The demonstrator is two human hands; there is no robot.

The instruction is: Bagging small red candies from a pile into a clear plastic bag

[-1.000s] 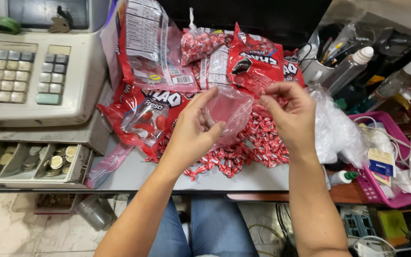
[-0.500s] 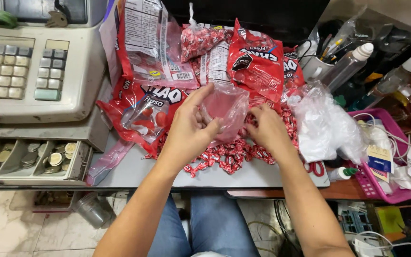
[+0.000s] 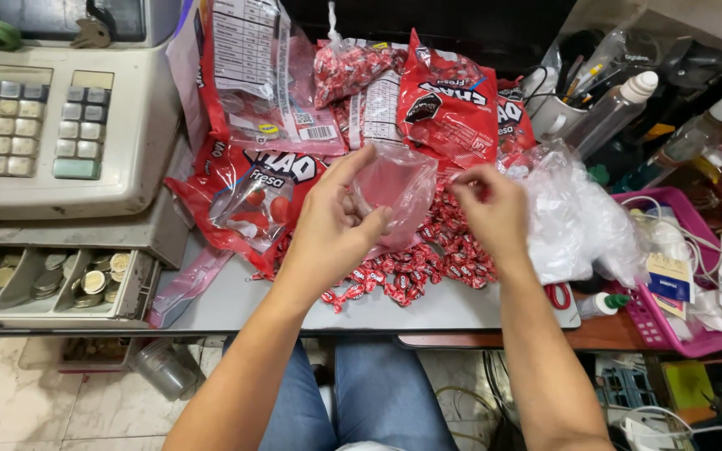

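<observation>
My left hand (image 3: 336,221) pinches a small clear bag (image 3: 394,188); right fingers (image 3: 470,179) curl empty. A loose grip could drop it onto the candies (image 3: 415,267).

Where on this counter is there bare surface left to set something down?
One bare strip of grey counter lies along the near edge, between the open coin drawer and the loose wrapped candies. Everywhere else is crowded: red candy bags behind, clear plastic bags and the pink basket to the right.
</observation>
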